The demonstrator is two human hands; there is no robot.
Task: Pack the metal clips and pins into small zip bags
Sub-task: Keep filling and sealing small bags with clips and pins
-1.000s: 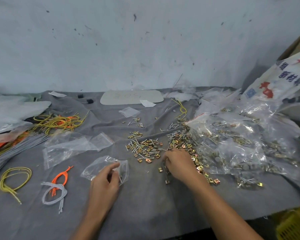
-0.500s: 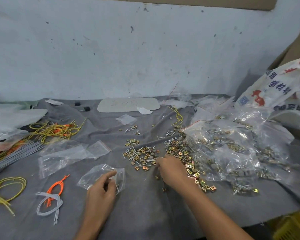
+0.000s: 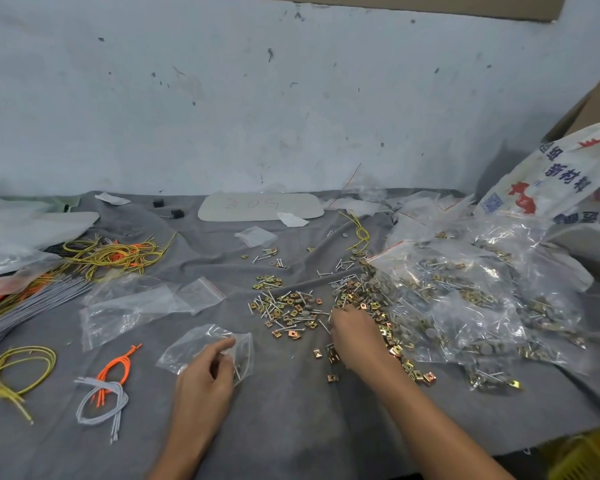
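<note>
Clips and pins (image 3: pixel 291 310) lie loose on the grey cloth (image 3: pixel 291 427), my right hand (image 3: pixel 352 329) down among them, its grip hidden from me. My left hand (image 3: pixel 205 379) pinches one small zip bag (image 3: pixel 194 344) just beside. One scuffed pale wall (image 3: pixel 257 98) behind; three cord loops (image 3: pixel 101 384) near-left.

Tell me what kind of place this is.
Likely a small hardware-packing workbench: loose metal clips and pins heaped on grey cloth, filled zip bags piled at right, bundled cords at left.

The left hand (image 3: pixel 205 374) and right hand (image 3: pixel 352 329) are seen bare, as are both forearms.
</note>
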